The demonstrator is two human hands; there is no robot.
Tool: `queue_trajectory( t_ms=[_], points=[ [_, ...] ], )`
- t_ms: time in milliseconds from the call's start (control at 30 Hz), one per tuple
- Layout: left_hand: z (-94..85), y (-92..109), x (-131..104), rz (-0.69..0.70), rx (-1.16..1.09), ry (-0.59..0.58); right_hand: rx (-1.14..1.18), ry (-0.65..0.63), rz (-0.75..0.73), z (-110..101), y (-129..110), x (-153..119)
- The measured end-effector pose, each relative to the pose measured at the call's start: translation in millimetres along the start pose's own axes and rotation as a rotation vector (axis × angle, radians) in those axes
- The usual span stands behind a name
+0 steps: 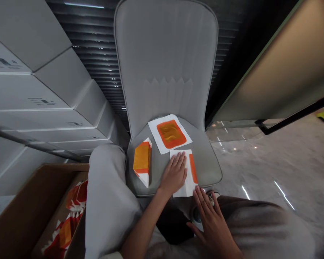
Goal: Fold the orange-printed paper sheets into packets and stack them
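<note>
On the grey chair seat [159, 183] lies a partly folded sheet of paper [189, 189], white with an orange strip along its right side. My left hand [175, 172] rests flat on it, fingers stretched out. At the sheet's lower right corner, the fingertips of my right hand [209, 212] touch or nearly touch the edge, its thumb held apart. Just behind lies an unfolded white sheet [162, 142] with an orange and gold square printed on it. To the left sits a stack of folded paper pieces [142, 158] in gold, orange and white, with pointed ends.
A cardboard box [13, 219] at lower left holds several folded orange and white papers [66, 230]. White boxes [62, 82] are stacked along the left. The chair's backrest [167, 54] rises behind the seat. A glass panel with a dark frame [299, 111] stands at right.
</note>
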State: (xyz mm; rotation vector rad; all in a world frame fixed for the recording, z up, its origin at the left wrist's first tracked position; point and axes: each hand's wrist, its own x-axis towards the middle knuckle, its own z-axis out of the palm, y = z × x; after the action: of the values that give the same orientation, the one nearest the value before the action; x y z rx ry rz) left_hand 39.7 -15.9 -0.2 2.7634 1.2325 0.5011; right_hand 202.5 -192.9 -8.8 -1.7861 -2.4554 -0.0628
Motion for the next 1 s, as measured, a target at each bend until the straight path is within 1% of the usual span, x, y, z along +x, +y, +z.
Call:
queue_trajectory(
  t_ms=[67, 167, 267, 333, 400, 433, 500, 567, 633, 700, 733, 767, 833, 933, 1000],
  points=[
    [0.8, -0.6, -0.2, 0.009, 0.002, -0.005, -0.017, 0.010, 0.000, 9.5, -2.7, -11.0],
    [2.8, -1.6, -0.4, 0.013, 0.001, 0.002, -0.036, 0.038, 0.018, 29.6, -3.5, -26.3],
    [4.6, -1.9, -0.8, 0.007, -0.007, 0.022, -0.022, 0.010, 0.035, 46.9, 1.3, -37.8],
    [5.5, -1.7, -1.2, 0.006, -0.018, 0.034, 0.064, -0.039, 0.005, 51.1, 5.3, -41.8],
    [6.0, -1.5, -1.7, 0.005, -0.033, 0.050, 0.223, -0.105, 0.050, 47.3, 6.9, -41.2],
    [6.2, -1.4, -2.0, 0.003, -0.041, 0.058, 0.335, -0.140, 0.112, 42.8, 6.4, -38.7],
    [6.5, -1.2, -2.3, -0.002, -0.055, 0.077, 0.624, -0.189, 0.290, 30.5, 3.2, -29.1],
    [6.5, -1.3, -2.4, -0.012, -0.066, 0.086, 0.992, -0.201, 0.473, 18.3, -0.5, -14.5],
    [6.0, -1.9, -2.4, -0.021, -0.077, 0.085, 1.277, -0.137, 0.696, 10.0, -1.4, 3.0],
    [4.6, -3.0, -2.7, -0.023, -0.095, 0.083, 1.385, -0.008, 0.915, 6.3, 2.7, 21.0],
    [3.5, -3.7, -3.0, -0.025, -0.106, 0.086, 1.386, 0.064, 0.969, 5.5, 6.9, 29.8],
    [2.3, -4.5, -3.4, -0.029, -0.118, 0.090, 1.368, 0.115, 0.976, 5.0, 12.5, 38.4],
    [-0.3, -6.0, -4.5, -0.044, -0.142, 0.104, 1.309, 0.161, 0.918, 3.7, 27.0, 55.2],
    [-2.8, -7.5, -6.3, -0.065, -0.173, 0.128, 1.098, 0.135, 0.778, 1.3, 52.6, 78.9],
    [-2.7, -7.6, -7.2, -0.075, -0.189, 0.143, 0.917, 0.151, 0.694, 0.2, 68.1, 92.8]
  ],
)
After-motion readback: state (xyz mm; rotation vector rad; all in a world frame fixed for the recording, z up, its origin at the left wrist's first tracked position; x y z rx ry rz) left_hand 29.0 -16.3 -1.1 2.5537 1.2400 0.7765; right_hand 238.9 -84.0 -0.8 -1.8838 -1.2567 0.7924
